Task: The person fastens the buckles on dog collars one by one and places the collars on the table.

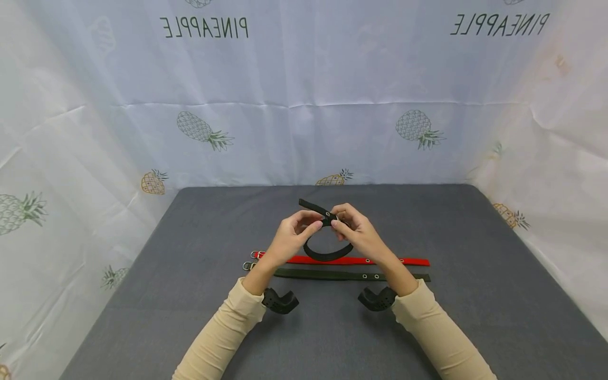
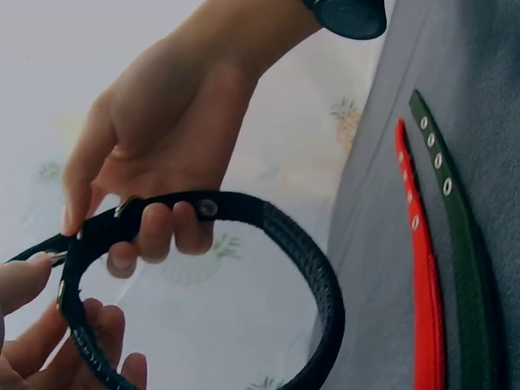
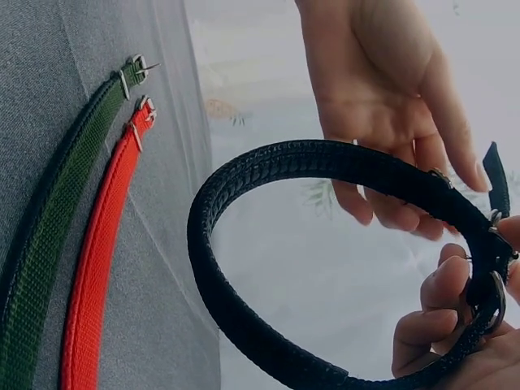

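Note:
A black collar [image 1: 328, 257] is bent into a loop and held in the air above the grey table [image 1: 475, 295]. My left hand [image 1: 314, 222] pinches it near the buckle end, thumb on the strap tip [image 2: 36, 248]. My right hand [image 1: 336, 221] curls its fingers round the strap at the metal buckle [image 3: 496, 296]. The loop [image 3: 236, 203] hangs down between both hands, and its eyelet [image 2: 208, 208] shows by the right fingers. A red collar [image 1: 342, 260] and a dark green collar [image 1: 332, 275] lie flat and straight on the table beneath.
Black wrist-camera mounts [image 1: 280, 302] [image 1: 377, 299] sit under both forearms. A pale cloth printed with pineapples [image 1: 304, 105] walls the table at the back and both sides. The flat collars' buckles [image 3: 138, 69] point left.

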Demonstrator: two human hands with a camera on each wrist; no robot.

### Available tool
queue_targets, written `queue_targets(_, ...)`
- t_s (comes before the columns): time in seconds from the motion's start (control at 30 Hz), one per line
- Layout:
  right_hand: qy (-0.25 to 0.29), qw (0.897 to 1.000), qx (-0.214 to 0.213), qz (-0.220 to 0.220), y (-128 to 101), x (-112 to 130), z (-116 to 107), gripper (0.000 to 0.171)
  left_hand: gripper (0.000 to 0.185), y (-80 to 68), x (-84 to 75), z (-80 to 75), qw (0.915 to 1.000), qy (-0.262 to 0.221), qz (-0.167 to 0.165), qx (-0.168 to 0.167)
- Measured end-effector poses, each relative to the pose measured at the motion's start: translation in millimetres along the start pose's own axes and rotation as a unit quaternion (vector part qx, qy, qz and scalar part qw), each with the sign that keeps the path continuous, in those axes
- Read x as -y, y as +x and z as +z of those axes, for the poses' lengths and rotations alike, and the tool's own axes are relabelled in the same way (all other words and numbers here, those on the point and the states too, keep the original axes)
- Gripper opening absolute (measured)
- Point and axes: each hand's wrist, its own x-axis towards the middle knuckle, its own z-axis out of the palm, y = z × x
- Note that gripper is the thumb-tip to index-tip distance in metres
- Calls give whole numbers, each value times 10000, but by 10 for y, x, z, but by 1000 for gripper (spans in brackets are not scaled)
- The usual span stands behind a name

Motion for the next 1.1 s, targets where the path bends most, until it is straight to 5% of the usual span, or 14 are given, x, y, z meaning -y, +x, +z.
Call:
queue_targets(0.43, -28, 9999, 55, -116, 13, 6, 51, 20, 22, 13, 28, 69, 9985, -509, -188, 92)
queue_targets(1.1, 71, 9993, 3, -360, 7, 16, 78, 23, 20, 11, -20, 48, 9970, -538, -532, 133)
